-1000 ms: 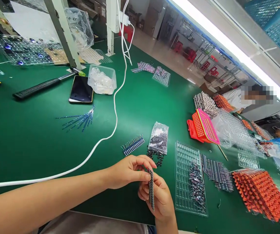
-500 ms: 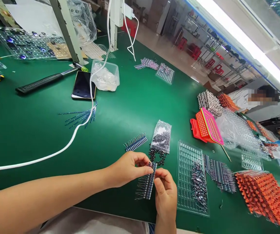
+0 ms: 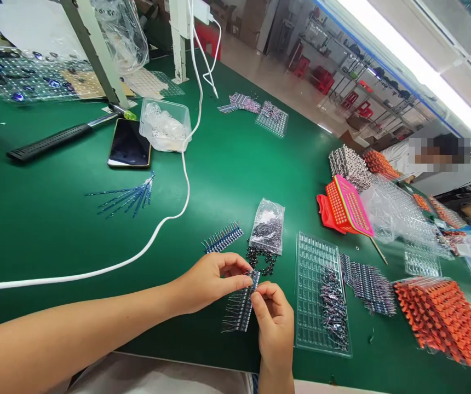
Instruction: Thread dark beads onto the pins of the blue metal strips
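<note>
In the head view, my left hand pinches the upper end of a strip of small blue circuit boards with thin wires sticking out to the left. At the strip's right edge, the thumb and forefinger of my right hand are pressed together; whether they grip the strip or a tiny part is hidden. Just beyond both hands lie loose small black parts beside a clear bag of the same parts. A second wired strip rests to the left of the bag.
On the right are a clear plastic tray with wired pieces, more wired strips, orange stacks and a red basket. A white cable crosses the left side, near a phone, hammer and plastic tub.
My right hand's fingertips have moved left, from just beside the strip to its edge. My left hand keeps its pinch. The view has shifted slightly, and the white cable lies farther right.
</note>
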`<state>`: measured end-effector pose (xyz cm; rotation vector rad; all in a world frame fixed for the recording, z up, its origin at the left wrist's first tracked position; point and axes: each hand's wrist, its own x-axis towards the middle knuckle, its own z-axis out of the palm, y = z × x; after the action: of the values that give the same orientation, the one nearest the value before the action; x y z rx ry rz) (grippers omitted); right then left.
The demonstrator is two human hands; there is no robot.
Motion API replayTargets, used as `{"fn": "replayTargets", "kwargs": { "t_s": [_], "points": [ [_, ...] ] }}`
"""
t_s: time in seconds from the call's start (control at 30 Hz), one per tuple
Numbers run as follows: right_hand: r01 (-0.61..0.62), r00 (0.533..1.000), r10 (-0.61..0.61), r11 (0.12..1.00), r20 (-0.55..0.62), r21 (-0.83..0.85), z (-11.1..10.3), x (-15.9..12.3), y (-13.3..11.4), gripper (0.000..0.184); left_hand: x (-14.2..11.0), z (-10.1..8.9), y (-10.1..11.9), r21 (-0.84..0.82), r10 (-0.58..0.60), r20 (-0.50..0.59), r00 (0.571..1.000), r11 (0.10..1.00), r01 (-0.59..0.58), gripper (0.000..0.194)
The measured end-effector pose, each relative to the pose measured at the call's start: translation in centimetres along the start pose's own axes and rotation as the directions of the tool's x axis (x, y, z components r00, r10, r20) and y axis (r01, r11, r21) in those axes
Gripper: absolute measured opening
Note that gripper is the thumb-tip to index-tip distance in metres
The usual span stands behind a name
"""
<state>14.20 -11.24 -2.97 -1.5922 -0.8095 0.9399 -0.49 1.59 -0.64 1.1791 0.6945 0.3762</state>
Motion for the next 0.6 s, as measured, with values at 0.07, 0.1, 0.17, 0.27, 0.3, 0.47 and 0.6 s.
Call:
{"fn": "replayTargets", "kwargs": {
  "t_s": [0.07,0.1,0.17,0.27,0.3,0.47,0.6],
  "points": [
    [0.007,1.0,-0.007,1.0,0.006,-0.009,0.0,0.0,0.0,0.019,0.0,0.1,0.0,-0.039,0.001,0.003,1.0,0.999,-0.001,0.025],
    [0.013,1.0,-0.013,1.0,0.008,-0.017,0.1,0.0,0.0,0.019,0.0,0.1,0.1,-0.06,0.001,0.006,1.0,0.998,-0.001,0.024],
    [0.026,1.0,-0.026,0.999,0.014,-0.04,0.3,0.1,0.0,0.019,0.0,0.2,0.2,-0.088,0.0,0.015,1.0,0.996,0.001,0.021],
    [0.058,0.998,-0.054,0.994,0.04,-0.089,0.3,-0.1,-0.2,0.02,-0.1,0.2,0.5,-0.102,-0.006,0.024,1.0,0.995,0.009,0.02],
    [0.07,0.997,-0.066,0.99,0.037,-0.119,0.1,-0.2,-0.3,0.02,-0.1,0.2,0.6,-0.105,-0.012,0.022,1.0,0.994,0.015,0.02],
    [0.15,0.931,-0.268,0.901,-0.249,-0.407,-3.6,-1.1,-1.6,0.023,0.3,-0.2,0.5,-0.13,-0.093,-0.004,0.996,0.987,0.091,0.026],
    [0.175,0.903,-0.385,0.736,-0.191,-0.654,-6.0,-0.5,-2.6,0.02,0.6,-0.3,0.3,-0.139,-0.118,-0.003,0.993,0.983,0.116,0.03]
  ]
}}
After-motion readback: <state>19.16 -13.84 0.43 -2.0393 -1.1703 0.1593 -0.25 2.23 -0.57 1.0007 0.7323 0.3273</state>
